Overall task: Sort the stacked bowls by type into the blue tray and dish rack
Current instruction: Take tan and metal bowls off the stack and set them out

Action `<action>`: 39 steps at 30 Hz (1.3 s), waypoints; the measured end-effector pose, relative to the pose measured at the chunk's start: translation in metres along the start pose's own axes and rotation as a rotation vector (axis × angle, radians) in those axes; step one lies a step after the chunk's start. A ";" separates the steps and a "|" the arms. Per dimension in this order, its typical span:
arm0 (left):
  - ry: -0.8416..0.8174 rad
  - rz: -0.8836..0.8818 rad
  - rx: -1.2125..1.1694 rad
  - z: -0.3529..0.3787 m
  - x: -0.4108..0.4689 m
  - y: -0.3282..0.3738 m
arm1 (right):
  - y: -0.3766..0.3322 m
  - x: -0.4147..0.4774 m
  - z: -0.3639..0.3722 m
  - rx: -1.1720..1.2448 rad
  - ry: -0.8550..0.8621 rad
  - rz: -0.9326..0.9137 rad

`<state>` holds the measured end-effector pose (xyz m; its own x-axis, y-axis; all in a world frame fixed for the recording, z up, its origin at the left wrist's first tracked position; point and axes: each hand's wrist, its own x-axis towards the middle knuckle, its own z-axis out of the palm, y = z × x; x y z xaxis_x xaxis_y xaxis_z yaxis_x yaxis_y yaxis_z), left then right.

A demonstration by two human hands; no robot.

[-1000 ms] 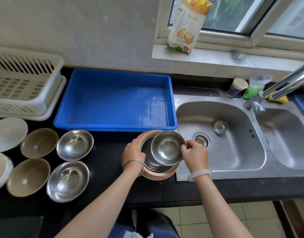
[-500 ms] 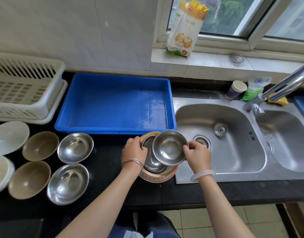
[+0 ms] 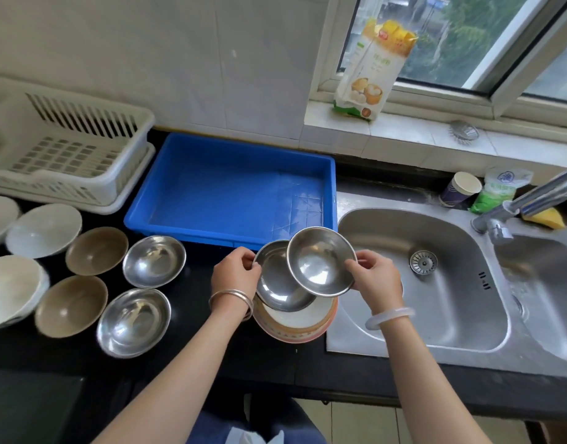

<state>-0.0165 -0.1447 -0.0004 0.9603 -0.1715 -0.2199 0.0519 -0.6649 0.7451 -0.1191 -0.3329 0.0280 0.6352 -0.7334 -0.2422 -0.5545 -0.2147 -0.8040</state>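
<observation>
My right hand [image 3: 376, 282] pinches the rim of a small steel bowl [image 3: 320, 262], lifted and tilted above the stack. My left hand [image 3: 234, 275] grips the rim of a second steel bowl [image 3: 277, 288], raised off a patterned ceramic bowl [image 3: 295, 330] with a white inside that sits on the black counter. The blue tray [image 3: 231, 190] lies just behind, with nothing in it. The white dish rack [image 3: 64, 152] stands at the far left. Two steel bowls [image 3: 154, 261] [image 3: 133, 322], two brown bowls [image 3: 96, 249] [image 3: 70, 306] and several white bowls [image 3: 41, 230] sit spread out on the left.
A double steel sink [image 3: 420, 283] with a tap [image 3: 532, 200] lies to the right. A paper cup [image 3: 461, 189], a green pouch [image 3: 500, 190] and a yellow sponge [image 3: 546, 217] stand behind it. A flour bag [image 3: 372, 68] leans on the window sill.
Both steel bowls have risen off the patterned bowl, whose white inside now shows. The small bowl has moved up and right in my right hand. The camera has tilted slightly.
</observation>
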 end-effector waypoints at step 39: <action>0.173 -0.446 -0.187 -0.044 -0.055 -0.143 | -0.056 0.029 0.206 -0.797 -0.453 -0.133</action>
<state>-0.0647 -0.0077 -0.0671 0.8641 0.2325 -0.4463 0.4997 -0.5022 0.7058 0.0414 -0.2094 -0.0459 0.7764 -0.3847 -0.4992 -0.5611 -0.7826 -0.2696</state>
